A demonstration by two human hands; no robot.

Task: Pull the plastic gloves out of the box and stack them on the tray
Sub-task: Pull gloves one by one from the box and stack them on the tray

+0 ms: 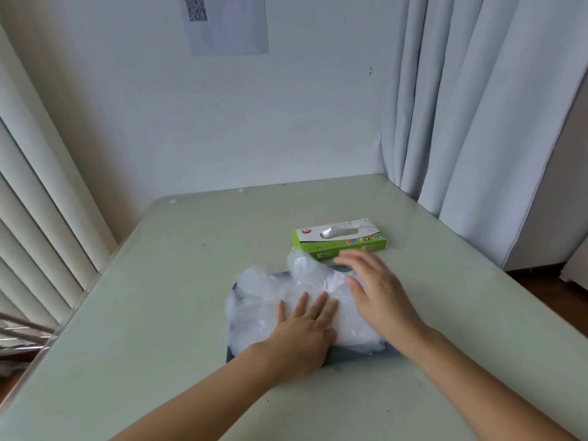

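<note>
A pile of clear plastic gloves [270, 291] covers most of a dark tray [359, 353] in the middle of the table. My left hand [302, 332] lies flat on the near part of the pile, fingers straight. My right hand [378, 291] hovers over the pile's right side with fingers spread and straight, slightly blurred, holding nothing. Just beyond the tray lies the green and white glove box [346, 246], with a bit of plastic showing in its top slot.
The pale green table [159, 313] stands against a white wall. Curtains [471, 106] hang at the right, close to the table's far right corner. Slatted blinds [38, 218] and a metal rack are at the left.
</note>
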